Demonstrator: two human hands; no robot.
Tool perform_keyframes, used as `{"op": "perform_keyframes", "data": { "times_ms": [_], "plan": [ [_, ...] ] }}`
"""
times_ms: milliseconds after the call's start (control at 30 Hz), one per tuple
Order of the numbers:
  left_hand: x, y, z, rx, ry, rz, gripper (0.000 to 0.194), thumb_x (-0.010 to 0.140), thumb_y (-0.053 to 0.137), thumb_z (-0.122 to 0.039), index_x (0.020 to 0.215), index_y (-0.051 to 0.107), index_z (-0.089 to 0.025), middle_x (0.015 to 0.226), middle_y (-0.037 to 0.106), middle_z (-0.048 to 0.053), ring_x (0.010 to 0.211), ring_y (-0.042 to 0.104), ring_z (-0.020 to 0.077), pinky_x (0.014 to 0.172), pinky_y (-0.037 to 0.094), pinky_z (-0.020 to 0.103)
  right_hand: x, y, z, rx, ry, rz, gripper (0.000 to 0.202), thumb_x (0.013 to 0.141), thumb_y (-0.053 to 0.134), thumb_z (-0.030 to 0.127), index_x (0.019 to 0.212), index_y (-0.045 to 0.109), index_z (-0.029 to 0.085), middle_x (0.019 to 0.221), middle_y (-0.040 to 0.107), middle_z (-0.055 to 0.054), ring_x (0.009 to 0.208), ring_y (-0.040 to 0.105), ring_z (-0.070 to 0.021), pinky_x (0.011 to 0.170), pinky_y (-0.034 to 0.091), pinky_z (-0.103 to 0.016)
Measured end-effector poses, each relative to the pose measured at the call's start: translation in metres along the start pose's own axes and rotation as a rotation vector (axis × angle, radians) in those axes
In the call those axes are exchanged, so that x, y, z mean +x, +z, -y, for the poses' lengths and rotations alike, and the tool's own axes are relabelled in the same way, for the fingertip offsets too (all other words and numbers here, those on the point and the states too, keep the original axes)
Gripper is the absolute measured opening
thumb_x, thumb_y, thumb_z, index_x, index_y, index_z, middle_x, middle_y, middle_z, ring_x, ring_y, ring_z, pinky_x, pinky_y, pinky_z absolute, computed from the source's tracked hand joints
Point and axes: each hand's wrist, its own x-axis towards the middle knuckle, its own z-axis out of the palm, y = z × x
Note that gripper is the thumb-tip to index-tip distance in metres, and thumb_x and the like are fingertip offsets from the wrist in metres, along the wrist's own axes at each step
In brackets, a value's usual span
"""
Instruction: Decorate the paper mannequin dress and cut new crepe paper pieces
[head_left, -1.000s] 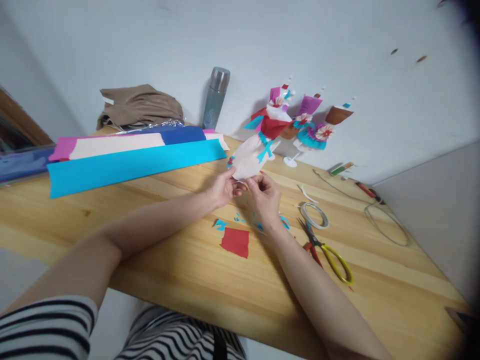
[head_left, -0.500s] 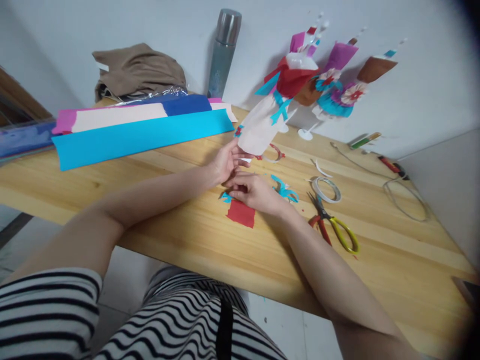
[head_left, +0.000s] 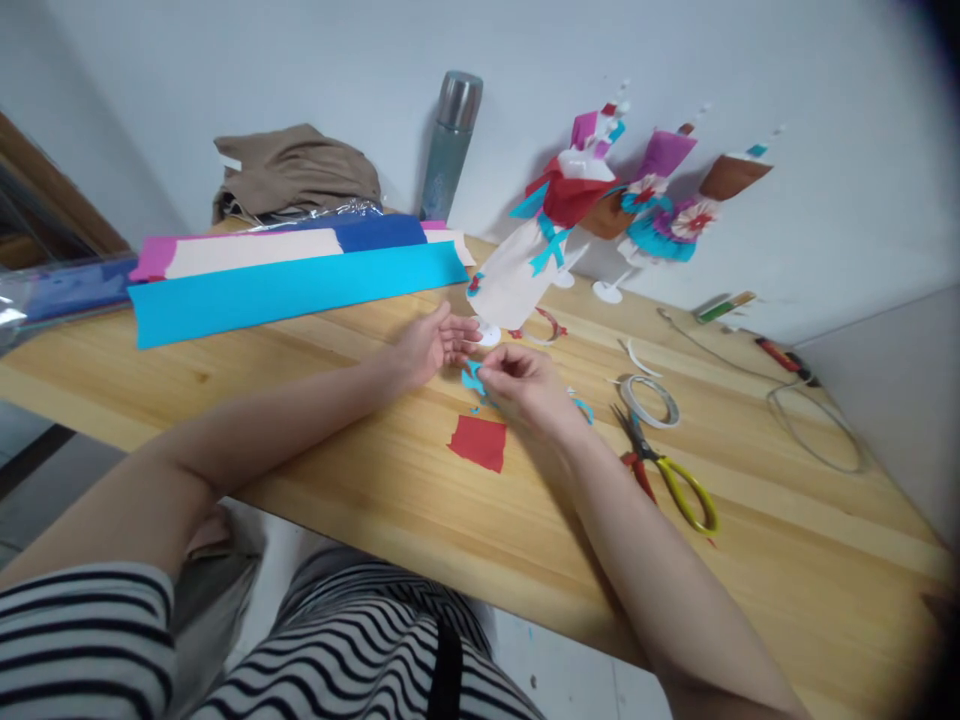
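My left hand (head_left: 441,345) is open over the table, palm turned inward and fingers apart, just in front of a small paper dress figure (head_left: 514,270). That figure has a red top, blue bows and a long pale skirt on a white round base. Beside it, my right hand (head_left: 529,385) is closed in a pinch at a small blue crepe paper piece (head_left: 472,378), whose far part is hidden by the fingers. A red paper square (head_left: 478,443) lies flat below both hands. Blue paper curls (head_left: 582,407) show partly behind my right wrist.
Scissors (head_left: 667,475) with yellow and red handles and a tape roll (head_left: 651,400) lie at right. A blue paper roll (head_left: 300,290) rests at left, before brown cloth (head_left: 300,170). A flask (head_left: 450,145) and paper figures (head_left: 667,215) stand at the back. A cable (head_left: 810,440) curls far right.
My hands have moved apart, with the left opening away to the left. My right hand has risen off the red square, and the blue piece has shifted with it. The view has tilted up slightly.
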Motion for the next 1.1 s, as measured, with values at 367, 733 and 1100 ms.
{"op": "perform_keyframes", "data": {
  "times_ms": [367, 733, 1100],
  "plan": [
    [-0.016, 0.011, 0.010, 0.316, 0.096, 0.203, 0.011, 0.084, 0.073, -0.019, 0.077, 0.069, -0.011, 0.068, 0.066, 0.004, 0.061, 0.062, 0.0101, 0.057, 0.045, 0.020, 0.007, -0.006, 0.005, 0.136, -0.005, -0.241, 0.036, 0.057, 0.089, 0.043, 0.066, 0.063, 0.020, 0.045, 0.049, 0.008, 0.039, 0.030, -0.0049, 0.040, 0.018, -0.022],
    [-0.008, 0.005, 0.016, 0.289, 0.134, 0.211, 0.018, 0.077, 0.077, -0.023, 0.072, 0.063, -0.012, 0.065, 0.063, 0.000, 0.056, 0.057, 0.0076, 0.054, 0.041, 0.020, 0.002, -0.005, 0.005, 0.135, 0.023, -0.166, 0.037, 0.060, 0.087, 0.046, 0.068, 0.063, 0.019, 0.050, 0.051, 0.006, 0.041, 0.034, -0.0059, 0.040, 0.020, -0.022],
    [-0.005, 0.000, 0.018, 0.201, 0.135, 0.280, 0.022, 0.074, 0.079, -0.029, 0.075, 0.064, -0.013, 0.071, 0.063, 0.001, 0.061, 0.057, 0.0080, 0.057, 0.039, 0.021, 0.004, -0.009, -0.003, 0.246, 0.090, -0.219, 0.030, 0.067, 0.085, 0.042, 0.070, 0.065, 0.020, 0.064, 0.063, 0.000, 0.047, 0.043, -0.0071, 0.040, 0.027, -0.020]
  ]
}}
